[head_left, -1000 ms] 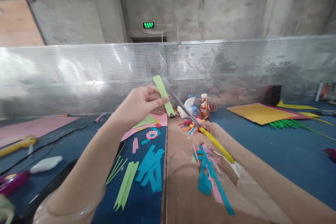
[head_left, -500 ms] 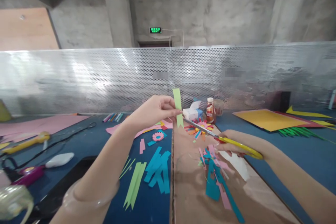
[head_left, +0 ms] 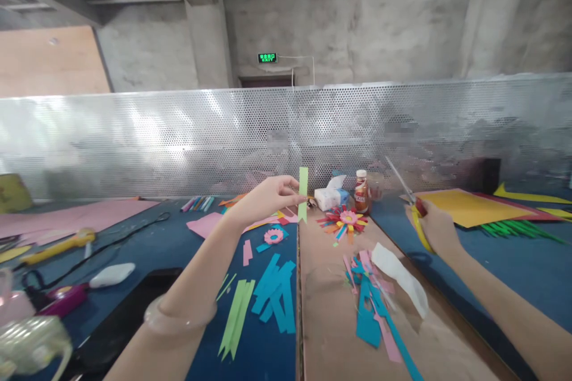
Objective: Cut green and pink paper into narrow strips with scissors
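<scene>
Between the thumb and fingers of my left hand (head_left: 281, 193) a light green paper strip (head_left: 303, 184) stands upright, its lower end notched. My right hand (head_left: 433, 220) grips yellow-handled scissors (head_left: 420, 223) off to the right, blades pointing up and left, apart from the strip. Below my left hand, notched green strips (head_left: 236, 318) lie on the blue table surface beside several blue paper strips (head_left: 276, 292). A pink paper ring (head_left: 273, 236) sits just above those. On the brown board, a multicoloured paper flower (head_left: 346, 218) lies near the far end.
Blue and pink paper scraps (head_left: 369, 309) and a white tissue (head_left: 402, 277) lie on the brown board (head_left: 330, 333). A tissue pack (head_left: 330, 197) and a brown bottle (head_left: 361, 192) stand behind. A yellow glue gun (head_left: 62, 247) and a black phone-like slab (head_left: 120, 315) are at left; yellow sheets (head_left: 473, 207) at right.
My right hand has drawn the scissors away from the strip's lower end, to the right, and their blades now point upward. My left hand still holds the strip, slightly lower in view.
</scene>
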`<state>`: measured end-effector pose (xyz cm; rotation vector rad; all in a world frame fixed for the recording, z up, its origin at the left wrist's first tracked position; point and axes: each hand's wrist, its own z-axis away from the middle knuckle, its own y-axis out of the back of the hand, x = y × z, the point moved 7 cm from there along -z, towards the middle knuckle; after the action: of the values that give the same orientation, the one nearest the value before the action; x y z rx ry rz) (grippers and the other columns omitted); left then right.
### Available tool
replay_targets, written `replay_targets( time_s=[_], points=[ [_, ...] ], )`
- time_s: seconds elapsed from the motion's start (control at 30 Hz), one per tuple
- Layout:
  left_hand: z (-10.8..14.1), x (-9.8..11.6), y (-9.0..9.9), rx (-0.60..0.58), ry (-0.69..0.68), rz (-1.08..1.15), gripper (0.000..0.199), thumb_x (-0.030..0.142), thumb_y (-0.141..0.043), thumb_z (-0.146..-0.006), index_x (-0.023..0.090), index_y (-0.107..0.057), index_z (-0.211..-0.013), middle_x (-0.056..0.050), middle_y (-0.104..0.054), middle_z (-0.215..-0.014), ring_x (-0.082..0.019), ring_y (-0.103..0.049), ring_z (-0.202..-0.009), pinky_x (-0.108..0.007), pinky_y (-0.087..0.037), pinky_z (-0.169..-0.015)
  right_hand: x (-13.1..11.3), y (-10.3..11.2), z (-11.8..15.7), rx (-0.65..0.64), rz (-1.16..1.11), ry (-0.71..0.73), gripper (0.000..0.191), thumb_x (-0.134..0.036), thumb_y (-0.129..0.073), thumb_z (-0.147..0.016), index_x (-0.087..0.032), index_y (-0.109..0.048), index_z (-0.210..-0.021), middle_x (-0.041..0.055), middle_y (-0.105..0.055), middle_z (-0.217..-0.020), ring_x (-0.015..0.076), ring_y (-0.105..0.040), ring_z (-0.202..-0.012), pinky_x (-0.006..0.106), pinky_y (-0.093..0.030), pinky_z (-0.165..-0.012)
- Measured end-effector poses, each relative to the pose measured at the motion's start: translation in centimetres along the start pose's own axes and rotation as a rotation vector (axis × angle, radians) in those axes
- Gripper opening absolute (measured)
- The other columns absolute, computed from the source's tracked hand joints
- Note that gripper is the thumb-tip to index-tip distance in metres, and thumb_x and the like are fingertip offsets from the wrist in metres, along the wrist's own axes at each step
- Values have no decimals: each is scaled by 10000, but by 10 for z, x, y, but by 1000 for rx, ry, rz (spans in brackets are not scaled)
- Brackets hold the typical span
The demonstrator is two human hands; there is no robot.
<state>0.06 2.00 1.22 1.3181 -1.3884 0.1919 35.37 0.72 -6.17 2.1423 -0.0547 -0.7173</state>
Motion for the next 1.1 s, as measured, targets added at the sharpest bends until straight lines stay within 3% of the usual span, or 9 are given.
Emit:
replay_targets(
  time_s=[0.2, 0.4, 0.6, 0.73, 0.83, 0.93, 1.03, 1.1],
  points=[
    [-14, -53, -5, -6, 82, 59, 187, 335, -612, -690, 168, -580, -768, -42, -658, -744, -166, -628, -654, -272, -475, -604, 52, -20, -8, -9, 61, -218, 355, -342, -327, -851, -98, -539, -997, 198, -562, -884, 239, -507, -770, 301, -314, -633],
    [-8, -107, 1, 99, 169, 172, 245, 294, -597, -693, 143, -613, -885, -65, -675, -835, -126, -542, -619, -219, -381, -512, 55, -23, -7, -7, 40, -286, 409, -423, -328, -830, -142, -519, -1058, 187, -560, -937, 246, -512, -800, 301, -327, -627],
    [-3, -116, 3, 196, 151, 298, 379, 252, -551, -742, 163, -565, -1111, -57, -665, -829, -139, -540, -709, -225, -396, -586, 51, -19, -7, 88, 66, -213, 438, -501, -359, -811, -129, -543, -953, 174, -559, -886, 275, -493, -851, 317, -325, -682],
    [-4, -116, 0, 221, 137, 432, 314, 245, -550, -752, 146, -619, -1043, -60, -621, -814, -140, -543, -759, -235, -434, -669, 38, -16, -6, 181, 123, -89, 411, -502, -444, -783, -113, -549, -865, 164, -551, -854, 282, -445, -893, 308, -295, -786],
    [-3, -119, 3, 229, 134, 539, 296, 252, -571, -747, 165, -640, -1021, -43, -594, -800, -116, -528, -724, -233, -445, -693, 33, -17, -3, 238, 157, -43, 494, -527, -483, -757, -80, -533, -960, 174, -529, -921, 299, -412, -947, 311, -288, -797],
    [-1, -128, 13, 274, 144, 623, 290, 299, -575, -749, 163, -661, -991, -48, -593, -798, -107, -522, -697, -237, -448, -677, 31, -16, -3, 380, 255, -4, 637, -526, -546, -718, 29, -484, -1024, 231, -486, -973, 331, -385, -981, 327, -265, -851],
    [1, -139, 23, 350, 149, 669, 292, 296, -651, -684, 146, -682, -933, -60, -612, -794, -104, -525, -670, -229, -429, -632, 30, -12, -8, 474, 311, 15, 682, -474, -632, -651, 85, -460, -1002, 260, -463, -967, 350, -394, -962, 353, -256, -885],
    [0, -144, 27, 411, 140, 690, 337, 261, -711, -619, 155, -677, -937, -53, -625, -790, -108, -542, -682, -229, -412, -626, 27, -6, -9, 496, 233, 18, 677, -462, -622, -649, 87, -442, -1000, 276, -450, -976, 366, -387, -981, 380, -252, -901]
  ],
)
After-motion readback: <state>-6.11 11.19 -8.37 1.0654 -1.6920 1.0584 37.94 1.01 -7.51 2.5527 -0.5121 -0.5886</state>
